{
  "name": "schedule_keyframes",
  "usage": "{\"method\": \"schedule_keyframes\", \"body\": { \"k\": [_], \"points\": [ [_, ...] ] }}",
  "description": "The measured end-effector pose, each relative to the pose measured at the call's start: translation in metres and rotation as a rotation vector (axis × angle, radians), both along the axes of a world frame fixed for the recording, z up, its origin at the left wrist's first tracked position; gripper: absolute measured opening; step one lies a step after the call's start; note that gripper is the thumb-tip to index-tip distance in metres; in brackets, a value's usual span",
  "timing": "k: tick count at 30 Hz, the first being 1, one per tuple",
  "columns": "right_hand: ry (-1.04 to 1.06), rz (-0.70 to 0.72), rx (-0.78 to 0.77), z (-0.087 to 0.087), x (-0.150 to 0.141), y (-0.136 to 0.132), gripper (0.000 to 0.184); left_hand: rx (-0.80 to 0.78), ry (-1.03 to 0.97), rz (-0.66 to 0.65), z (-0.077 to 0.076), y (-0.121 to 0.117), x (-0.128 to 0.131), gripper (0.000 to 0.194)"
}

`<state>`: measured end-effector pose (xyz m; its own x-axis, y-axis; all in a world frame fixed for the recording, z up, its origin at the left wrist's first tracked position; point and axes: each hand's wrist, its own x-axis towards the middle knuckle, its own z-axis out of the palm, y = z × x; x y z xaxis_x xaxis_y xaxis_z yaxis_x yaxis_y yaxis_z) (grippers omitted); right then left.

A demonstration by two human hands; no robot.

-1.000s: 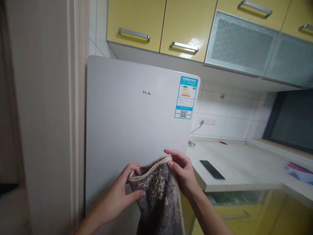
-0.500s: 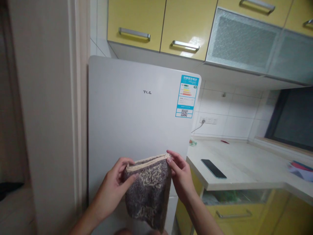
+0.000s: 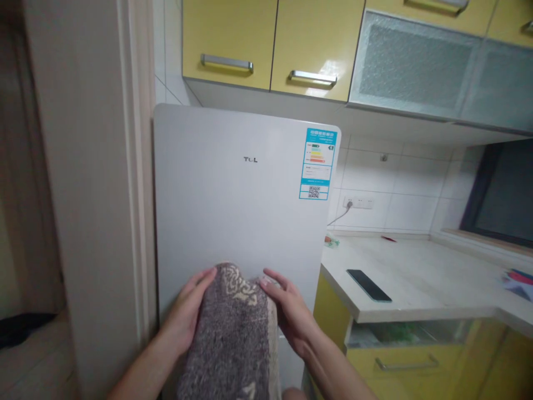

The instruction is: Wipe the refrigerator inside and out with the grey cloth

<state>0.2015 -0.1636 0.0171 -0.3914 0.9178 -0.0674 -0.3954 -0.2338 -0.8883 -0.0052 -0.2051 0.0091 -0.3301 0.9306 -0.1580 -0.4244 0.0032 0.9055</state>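
Centrally, low before the shut fridge point(image 3: 233, 216), the cloth point(image 3: 233, 339) hangs between the two hands. The fridge's contents are hidden behind its door, which bears a blue-edged label point(image 3: 318, 164). Overhead, the yellow cabinets point(image 3: 229, 33) are shut too, and frosted glass point(image 3: 416, 66) veils whatever the next one holds. Under the counter point(image 3: 420, 261), a compartment above the drawer point(image 3: 408, 361) has something green point(image 3: 395, 332) in it, too blurred to name; the drawer itself is shut.

The cloth's long axis runs up and down the view, its upper end toward the fridge and its lower part passing out of sight at the bottom. Grey-brown, it has a cream pattern near the top and a pale border down the right side.

The left hand point(image 3: 187, 308) grips the left edge, some fingers hidden behind. The right hand point(image 3: 293, 311) pinches the upper right corner, thumb in front and index finger raised. Well apart, a phone point(image 3: 368, 285) lies on the counter.
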Motion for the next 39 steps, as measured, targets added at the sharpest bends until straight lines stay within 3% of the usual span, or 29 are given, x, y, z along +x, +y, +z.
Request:
{"method": "schedule_keyframes", "body": {
  "k": [2, 4, 7, 9, 12, 14, 17, 19, 23, 26, 30, 33, 36, 39],
  "points": [
    [0.023, -0.175, 0.011, -0.010, 0.004, 0.006, 0.107, -0.106, -0.083, -0.270, -0.035, -0.005, 0.004, 0.070],
    [-0.003, -0.214, -0.027, -0.022, 0.011, 0.011, 0.103, -0.089, -0.136, -0.420, -0.064, -0.014, 0.010, 0.083],
    [-0.109, 0.005, -0.106, -0.045, 0.022, 0.012, 0.095, 0.001, -0.125, -0.327, -0.082, -0.022, 0.018, 0.118],
    [-0.149, 0.113, -0.106, -0.060, 0.028, 0.009, 0.110, 0.061, -0.033, -0.243, -0.081, -0.022, 0.019, 0.119],
    [-0.141, 0.053, 0.060, -0.068, 0.034, 0.008, 0.131, 0.182, 0.157, -0.153, -0.076, -0.016, 0.018, 0.096],
    [-0.166, 0.008, 0.262, -0.063, 0.038, 0.010, 0.113, 0.175, 0.179, -0.151, -0.075, -0.013, 0.017, 0.095],
    [-0.301, -0.070, 0.554, -0.052, 0.044, 0.014, 0.073, 0.025, 0.031, -0.305, -0.073, -0.014, 0.018, 0.106],
    [-0.361, -0.128, 0.654, -0.047, 0.049, 0.015, 0.058, -0.015, -0.038, -0.366, -0.070, -0.017, 0.020, 0.109],
    [-0.338, -0.184, 0.542, -0.048, 0.055, 0.013, 0.060, 0.135, 0.068, -0.139, -0.062, -0.015, 0.025, 0.110],
    [-0.321, -0.168, 0.463, -0.051, 0.059, 0.011, 0.063, 0.263, 0.318, -0.022, -0.067, -0.006, 0.024, 0.082],
    [-0.473, -0.151, 0.657, -0.050, 0.065, 0.014, 0.074, 0.402, 0.820, 0.025, -0.074, 0.002, 0.012, 0.053],
    [-0.670, -0.170, 0.869, -0.044, 0.067, 0.017, 0.054, 0.409, 1.080, 0.087, -0.067, 0.001, 0.004, 0.038],
    [-0.861, -0.228, 0.970, -0.038, 0.066, 0.015, 0.035, 0.416, 1.203, 0.141, -0.059, 0.003, -0.001, 0.027],
    [-0.895, -0.282, 1.022, -0.033, 0.064, 0.013, 0.031, 0.423, 1.101, 0.088, -0.064, 0.014, -0.003, 0.031]
  ]
}}
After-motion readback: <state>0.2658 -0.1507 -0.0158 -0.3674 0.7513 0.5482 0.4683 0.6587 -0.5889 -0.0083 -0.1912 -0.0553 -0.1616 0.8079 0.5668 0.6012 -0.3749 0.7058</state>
